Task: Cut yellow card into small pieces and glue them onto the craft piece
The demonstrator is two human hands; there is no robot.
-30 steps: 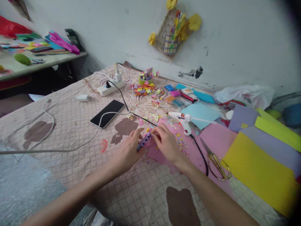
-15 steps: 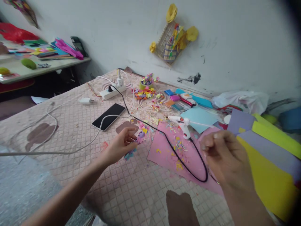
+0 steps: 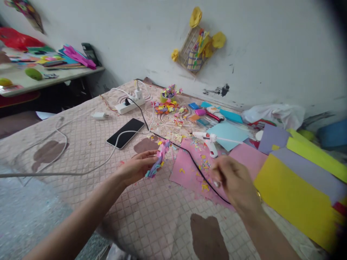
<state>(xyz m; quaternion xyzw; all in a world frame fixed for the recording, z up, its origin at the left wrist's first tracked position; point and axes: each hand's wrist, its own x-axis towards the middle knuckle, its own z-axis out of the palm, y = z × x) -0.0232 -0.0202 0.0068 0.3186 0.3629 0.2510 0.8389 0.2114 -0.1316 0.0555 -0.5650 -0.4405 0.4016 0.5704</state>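
Note:
My left hand (image 3: 141,167) is closed around a small colourful paper craft piece (image 3: 159,159) in pink, purple and teal, held tilted just above the table. My right hand (image 3: 230,180) hovers over the pink paper sheet (image 3: 183,162) with its fingers curled together, blurred by motion. A tiny pale spot shows at its fingertips, and I cannot make out what it is. Beyond that hand lies a white glue gun (image 3: 210,142), a glue stick jutting from its back. Its black cord (image 3: 193,162) runs across the pink sheet among paper scraps.
A black phone (image 3: 125,133) lies left of centre, crossed by a white cable. Behind it are a power strip (image 3: 130,107), a charger (image 3: 99,116) and a small pot of paper pieces (image 3: 166,95). Yellow sheets (image 3: 292,195) and purple sheets (image 3: 273,139) cover the right side.
My left hand has raised and turned the craft piece, so more of it shows. My right hand has moved left and down, towards the pink sheet's middle.

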